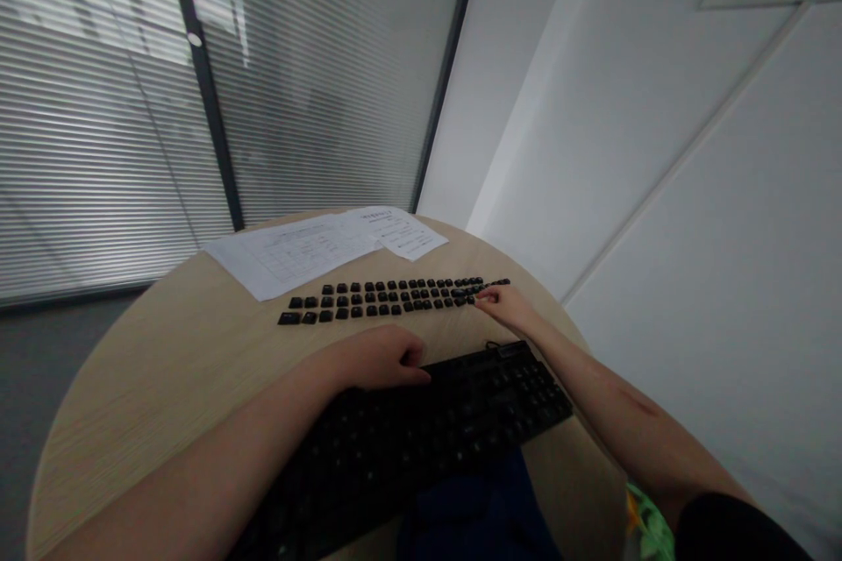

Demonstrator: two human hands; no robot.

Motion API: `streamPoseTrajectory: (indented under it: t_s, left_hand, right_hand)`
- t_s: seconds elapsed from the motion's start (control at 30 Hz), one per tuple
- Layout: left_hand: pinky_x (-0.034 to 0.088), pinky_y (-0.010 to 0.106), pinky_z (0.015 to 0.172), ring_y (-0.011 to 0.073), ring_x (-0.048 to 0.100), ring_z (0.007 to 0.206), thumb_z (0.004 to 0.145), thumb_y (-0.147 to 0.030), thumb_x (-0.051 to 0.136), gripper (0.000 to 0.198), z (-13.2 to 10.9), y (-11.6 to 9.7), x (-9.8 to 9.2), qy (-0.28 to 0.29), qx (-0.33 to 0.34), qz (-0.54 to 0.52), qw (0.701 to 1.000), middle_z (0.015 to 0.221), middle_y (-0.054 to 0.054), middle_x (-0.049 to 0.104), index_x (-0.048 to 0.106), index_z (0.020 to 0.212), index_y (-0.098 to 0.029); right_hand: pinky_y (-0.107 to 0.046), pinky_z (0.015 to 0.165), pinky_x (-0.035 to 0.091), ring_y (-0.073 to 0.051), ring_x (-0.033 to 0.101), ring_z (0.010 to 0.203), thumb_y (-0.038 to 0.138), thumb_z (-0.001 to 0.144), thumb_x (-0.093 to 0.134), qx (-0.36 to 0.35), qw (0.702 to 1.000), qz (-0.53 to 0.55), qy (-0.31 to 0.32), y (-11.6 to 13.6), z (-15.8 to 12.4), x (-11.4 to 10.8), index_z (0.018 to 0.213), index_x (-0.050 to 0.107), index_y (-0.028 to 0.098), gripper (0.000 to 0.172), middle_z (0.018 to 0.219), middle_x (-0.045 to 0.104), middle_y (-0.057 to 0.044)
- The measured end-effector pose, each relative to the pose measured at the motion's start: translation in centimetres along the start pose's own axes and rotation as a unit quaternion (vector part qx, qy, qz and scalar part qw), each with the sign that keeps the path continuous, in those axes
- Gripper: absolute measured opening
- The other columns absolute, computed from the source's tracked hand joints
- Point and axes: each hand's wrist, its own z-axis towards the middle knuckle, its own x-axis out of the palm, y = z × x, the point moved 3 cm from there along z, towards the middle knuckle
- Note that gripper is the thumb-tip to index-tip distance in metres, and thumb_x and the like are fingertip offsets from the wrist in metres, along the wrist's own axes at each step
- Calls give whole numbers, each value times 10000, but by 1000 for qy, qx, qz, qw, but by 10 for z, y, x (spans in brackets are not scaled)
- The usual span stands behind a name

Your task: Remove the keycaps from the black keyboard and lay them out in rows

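A black keyboard [421,429] lies at a slant on the round table close to me. My left hand [381,357] rests over its far edge with the fingers curled in and the thumb along the top; what is inside the curl, if anything, is hidden. Beyond it, loose black keycaps [356,299] are laid out in three rows. At the right end of these rows my right hand [505,305] pinches thumb and forefinger together on a keycap [471,300] of the nearest row. Some keycaps there are partly covered by the fingers.
Printed paper sheets [296,250] lie overlapping at the table's far side. The wooden table [132,386] has a curved edge. Blinds behind glass [316,88] stand at the left, and a white wall [710,219] is close on the right. Something green [651,526] shows below the table.
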Motion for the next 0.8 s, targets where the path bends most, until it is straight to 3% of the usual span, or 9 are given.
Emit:
streamPoseTrajectory:
  t_s: [0.07,0.2,0.27,0.33,0.4,0.47,0.6,0.7,0.8]
  left_hand:
    - [343,297,629,167,533,715,882,-501,632,315,0,0,0,1,2,-3,1000,766,-7,601,578,763,-214]
    - [324,297,608,166,522,703,883,-479,628,307,0,-3,-2,13,-1,0,1000,744,-9,579,563,752,-209]
    - [326,296,614,163,513,697,879,-458,633,295,0,-5,-3,17,-1,-1,1000,727,-13,566,556,746,-206]
    - [330,296,625,161,506,696,875,-449,636,289,1,-5,-3,17,0,-5,1000,721,-16,561,553,745,-204]
    - [327,298,622,161,504,697,872,-447,636,286,2,-4,-2,15,2,-9,1000,726,-17,562,551,746,-205]
    - [320,299,611,161,505,696,875,-451,627,291,3,-1,0,18,5,-12,1000,729,-18,564,543,744,-205]
    - [320,300,612,163,516,706,883,-474,618,318,4,4,1,18,14,-19,1000,732,-14,570,534,739,-203]
    - [321,299,613,164,515,703,885,-478,616,326,4,5,1,18,16,-25,999,715,-13,561,530,733,-202]
    - [324,301,611,164,516,700,883,-474,616,323,3,4,-1,17,17,-26,999,716,-13,558,525,733,-203]
  right_hand:
    - [-324,684,477,-221,633,708,459,807,700,0,999,25,-29,5,-8,-21,877,808,190,298,724,710,-57]
    - [-356,698,545,-226,656,729,637,990,275,16,990,122,-73,17,-47,-65,1030,749,176,663,834,708,-93]
    - [-387,782,580,-235,678,785,697,966,338,19,941,329,-78,23,-75,-75,990,732,193,640,855,699,-96]
    - [-398,746,600,-208,620,633,740,927,456,50,906,419,-39,31,-103,-72,914,724,219,586,666,599,-30]
    - [-384,569,581,-156,410,421,781,902,493,99,891,442,19,37,-127,-60,860,701,227,593,469,380,63]
    - [-347,482,541,-129,331,378,780,879,562,122,883,451,44,41,-142,-49,826,665,228,564,427,318,95]
    - [-330,571,566,-136,502,451,639,810,774,92,870,479,67,46,-150,-40,877,613,238,438,490,482,83]
    - [-316,635,554,-163,634,576,508,773,850,71,878,461,102,48,-150,-40,1022,621,233,436,604,608,53]
    - [-283,577,499,-160,627,573,483,820,788,60,885,451,101,50,-149,-38,1082,626,210,411,614,602,46]
